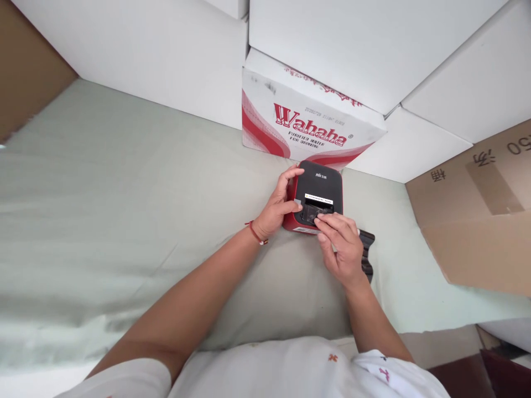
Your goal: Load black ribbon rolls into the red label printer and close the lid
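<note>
- Cloth, pale green and wrinkled, covers the surface in front of you.
- White boxes line the far side, with a red-and-white Wahaha box among them.
- Brown cardboard stands at the far left; a carton with dark writing is at the right.
- The device, black on top with red sides, lies on the cloth just on the near side of the Wahaha box.
- Your left hand grasps the device's left side, fingers at its far left corner and thumb on top, beside the dark panel. A red bracelet circles that wrist.
- Your right hand comes from the near right, fingertips together on the panel; whether they pinch or only press it, you cannot tell from this view.
- A black item with a wavy edge lies right of your right hand, partly hidden by it.
</note>
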A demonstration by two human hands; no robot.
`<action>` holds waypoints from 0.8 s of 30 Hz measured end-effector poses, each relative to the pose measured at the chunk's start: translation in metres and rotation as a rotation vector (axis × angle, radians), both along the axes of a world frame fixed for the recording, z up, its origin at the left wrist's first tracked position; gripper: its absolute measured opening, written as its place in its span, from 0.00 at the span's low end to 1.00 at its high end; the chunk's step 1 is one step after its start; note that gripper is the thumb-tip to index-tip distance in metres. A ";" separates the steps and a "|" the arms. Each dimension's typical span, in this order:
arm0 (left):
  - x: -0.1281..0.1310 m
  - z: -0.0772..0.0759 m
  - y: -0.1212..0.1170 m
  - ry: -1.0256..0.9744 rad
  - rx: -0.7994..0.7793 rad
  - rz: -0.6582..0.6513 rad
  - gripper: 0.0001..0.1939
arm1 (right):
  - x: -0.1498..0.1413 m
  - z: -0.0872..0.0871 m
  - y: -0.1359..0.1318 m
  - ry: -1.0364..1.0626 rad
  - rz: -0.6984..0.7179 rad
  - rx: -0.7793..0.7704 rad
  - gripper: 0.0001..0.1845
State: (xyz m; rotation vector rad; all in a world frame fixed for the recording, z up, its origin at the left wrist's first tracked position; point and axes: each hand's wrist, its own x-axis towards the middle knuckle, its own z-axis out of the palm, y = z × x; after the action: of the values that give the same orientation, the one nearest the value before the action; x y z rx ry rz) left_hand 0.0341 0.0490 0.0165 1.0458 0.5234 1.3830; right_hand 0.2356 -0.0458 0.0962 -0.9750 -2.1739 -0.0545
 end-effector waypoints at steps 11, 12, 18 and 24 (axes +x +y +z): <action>-0.009 0.009 0.002 -0.013 -0.134 0.047 0.56 | -0.001 0.002 -0.004 0.000 -0.018 0.000 0.20; -0.010 0.009 0.002 0.000 -0.135 0.045 0.56 | -0.001 0.003 -0.004 -0.003 -0.020 -0.002 0.19; -0.011 0.010 0.000 0.034 -0.112 0.047 0.55 | -0.003 0.018 0.008 -0.022 0.029 -0.012 0.13; -0.005 0.012 -0.006 -0.016 -0.132 0.066 0.52 | -0.010 0.032 0.018 -0.065 0.039 -0.013 0.08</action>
State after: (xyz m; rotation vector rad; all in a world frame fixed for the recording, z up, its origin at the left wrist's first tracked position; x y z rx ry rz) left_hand 0.0288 0.0434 0.0285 0.9171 0.6332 1.3948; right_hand 0.2255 -0.0281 0.1279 -0.9500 -2.2551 -0.0539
